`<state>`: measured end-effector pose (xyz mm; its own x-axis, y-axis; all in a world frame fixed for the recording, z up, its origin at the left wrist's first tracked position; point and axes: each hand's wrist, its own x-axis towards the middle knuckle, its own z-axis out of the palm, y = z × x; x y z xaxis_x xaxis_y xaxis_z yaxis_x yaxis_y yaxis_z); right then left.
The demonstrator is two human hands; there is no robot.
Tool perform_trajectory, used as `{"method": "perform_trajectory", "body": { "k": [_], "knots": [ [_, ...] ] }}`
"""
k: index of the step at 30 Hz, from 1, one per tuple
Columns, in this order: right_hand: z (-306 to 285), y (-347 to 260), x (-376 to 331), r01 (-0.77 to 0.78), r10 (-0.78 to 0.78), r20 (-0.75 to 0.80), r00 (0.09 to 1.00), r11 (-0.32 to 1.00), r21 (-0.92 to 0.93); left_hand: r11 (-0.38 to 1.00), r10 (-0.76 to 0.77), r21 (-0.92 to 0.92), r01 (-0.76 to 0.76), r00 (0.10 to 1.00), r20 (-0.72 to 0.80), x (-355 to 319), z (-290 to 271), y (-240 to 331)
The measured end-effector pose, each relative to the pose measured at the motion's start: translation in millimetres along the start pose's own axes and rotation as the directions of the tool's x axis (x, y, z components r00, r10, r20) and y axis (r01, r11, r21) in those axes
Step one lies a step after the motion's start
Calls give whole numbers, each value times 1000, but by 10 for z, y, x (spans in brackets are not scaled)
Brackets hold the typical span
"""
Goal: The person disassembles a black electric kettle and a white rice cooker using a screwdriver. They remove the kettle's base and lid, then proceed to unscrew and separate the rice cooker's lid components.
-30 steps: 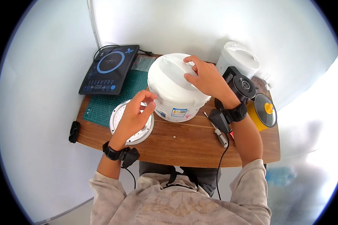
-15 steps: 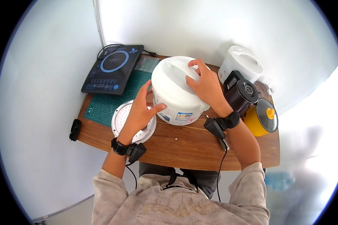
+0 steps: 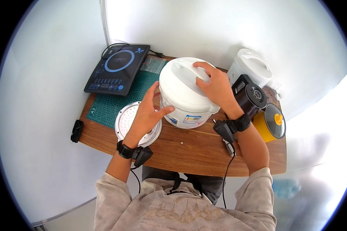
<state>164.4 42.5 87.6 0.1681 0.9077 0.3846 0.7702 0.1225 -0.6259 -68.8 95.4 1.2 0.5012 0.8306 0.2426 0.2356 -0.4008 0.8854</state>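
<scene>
A white rice cooker (image 3: 183, 94) with its lid down stands in the middle of a small wooden table (image 3: 189, 150). My right hand (image 3: 216, 86) lies flat on top of the lid, fingers spread toward its handle. My left hand (image 3: 148, 113) is held against the cooker's left side, thumb touching the body, fingers pointing up. Under the left hand lies a round silver perforated plate (image 3: 124, 121), flat on the table.
A green cutting mat (image 3: 115, 102) covers the table's left part, with a black induction cooktop (image 3: 117, 69) at the back left. At the right stand a second white cooker (image 3: 250, 67), a black appliance (image 3: 250, 96) and a yellow pot with glass lid (image 3: 270, 123).
My left hand has left the silver plate and moved right, up against the cooker's side. The right hand stays on the lid. The view has shifted slightly.
</scene>
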Motion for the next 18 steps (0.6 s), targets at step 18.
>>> {"method": "perform_trajectory", "body": {
  "k": [18],
  "knots": [
    [-79,75,7,11,-9,65,998,1000,-27,990,-8,-140,7,1000,-9,13,-96,12]
  ]
}}
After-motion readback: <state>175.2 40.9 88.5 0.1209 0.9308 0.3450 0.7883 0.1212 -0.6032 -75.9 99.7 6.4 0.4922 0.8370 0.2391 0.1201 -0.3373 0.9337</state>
